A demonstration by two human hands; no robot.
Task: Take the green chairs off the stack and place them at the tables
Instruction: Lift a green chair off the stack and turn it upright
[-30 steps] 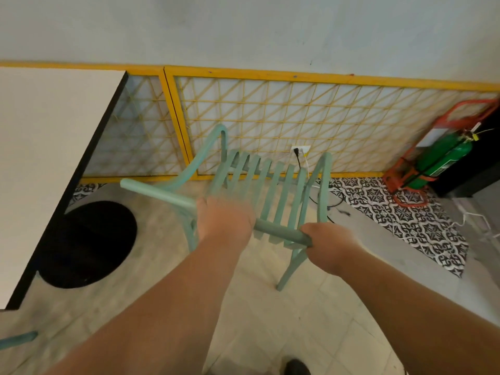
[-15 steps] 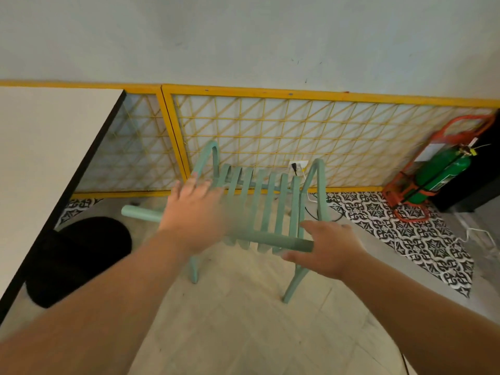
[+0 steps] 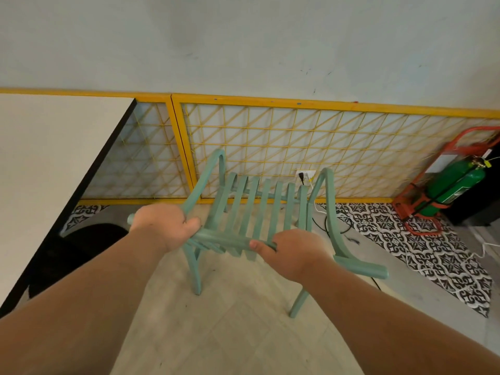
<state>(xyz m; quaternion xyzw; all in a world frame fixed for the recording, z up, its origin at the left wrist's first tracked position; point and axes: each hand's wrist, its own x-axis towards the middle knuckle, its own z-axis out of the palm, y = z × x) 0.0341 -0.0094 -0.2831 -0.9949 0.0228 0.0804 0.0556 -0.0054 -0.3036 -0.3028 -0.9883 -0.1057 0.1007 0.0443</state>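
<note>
Green chair (image 3: 254, 207) is standing on the floor (image 3: 243, 334) near the table (image 3: 54, 158). Left hand (image 3: 165, 228) and right hand (image 3: 295, 255), open a moment ago, are gripping its back again, probably nudging it closer.

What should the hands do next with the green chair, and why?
Probably slide the green chair left, toward the white table. The left hand and right hand both grip its back rail, and it is well apart from the table.
</note>
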